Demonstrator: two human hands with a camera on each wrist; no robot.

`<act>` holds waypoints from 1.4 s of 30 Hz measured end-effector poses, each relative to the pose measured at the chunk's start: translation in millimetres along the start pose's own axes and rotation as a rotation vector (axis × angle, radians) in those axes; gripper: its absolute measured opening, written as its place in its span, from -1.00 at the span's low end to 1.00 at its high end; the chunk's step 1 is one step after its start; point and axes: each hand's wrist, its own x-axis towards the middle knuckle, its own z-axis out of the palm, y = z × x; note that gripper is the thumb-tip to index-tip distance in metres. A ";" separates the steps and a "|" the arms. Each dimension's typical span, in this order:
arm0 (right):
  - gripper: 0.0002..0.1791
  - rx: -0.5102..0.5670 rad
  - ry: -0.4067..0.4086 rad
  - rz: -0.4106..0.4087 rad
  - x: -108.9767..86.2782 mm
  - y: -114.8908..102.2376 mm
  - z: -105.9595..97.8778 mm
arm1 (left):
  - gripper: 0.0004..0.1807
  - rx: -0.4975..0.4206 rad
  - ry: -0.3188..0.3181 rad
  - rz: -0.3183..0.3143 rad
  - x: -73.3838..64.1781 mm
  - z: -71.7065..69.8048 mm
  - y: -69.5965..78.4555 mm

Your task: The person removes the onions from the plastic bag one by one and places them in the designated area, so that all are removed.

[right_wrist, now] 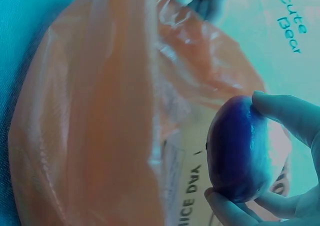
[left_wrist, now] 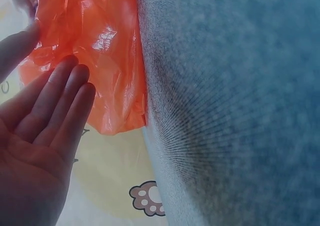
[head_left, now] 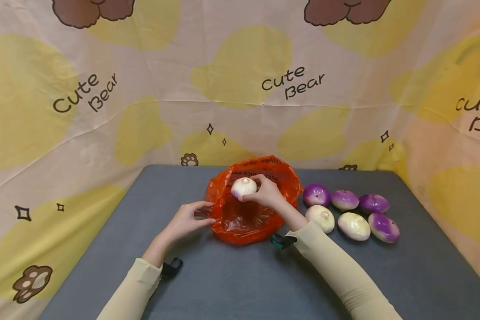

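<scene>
My right hand point(head_left: 266, 192) pinches a white-and-purple onion point(head_left: 244, 188) between thumb and fingers, over the mouth of a red plastic bag point(head_left: 240, 235). In the right wrist view, the purple side of the onion point(right_wrist: 235, 148) faces the camera, with printed lettering on the bag point(right_wrist: 110, 116) behind it. At the bag's left side, my left hand point(head_left: 188, 220) has its fingers extended, fingertips right at the plastic. The left wrist view shows those fingers point(left_wrist: 65, 101) nearly straight beside the bag point(left_wrist: 112, 61). The bag stands with its mouth spread wide; its bottom is partly in shadow.
Right of the bag, several onions lie in two rows on the grey table point(head_left: 224, 284), among them a purple one point(head_left: 317, 195) and a white one point(head_left: 354, 226). A patterned cloth point(head_left: 240, 89) hangs behind the table's back edge.
</scene>
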 end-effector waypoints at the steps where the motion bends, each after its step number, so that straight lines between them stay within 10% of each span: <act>1: -0.17 0.007 -0.005 -0.002 -2.2 -0.9 -2.2 | -0.48 0.004 0.001 -0.005 -0.1 -0.1 -0.1; 42: -0.10 0.091 0.044 0.017 -81.0 27.4 -113.7 | -0.46 0.014 -0.010 -0.030 1.1 -0.1 2.7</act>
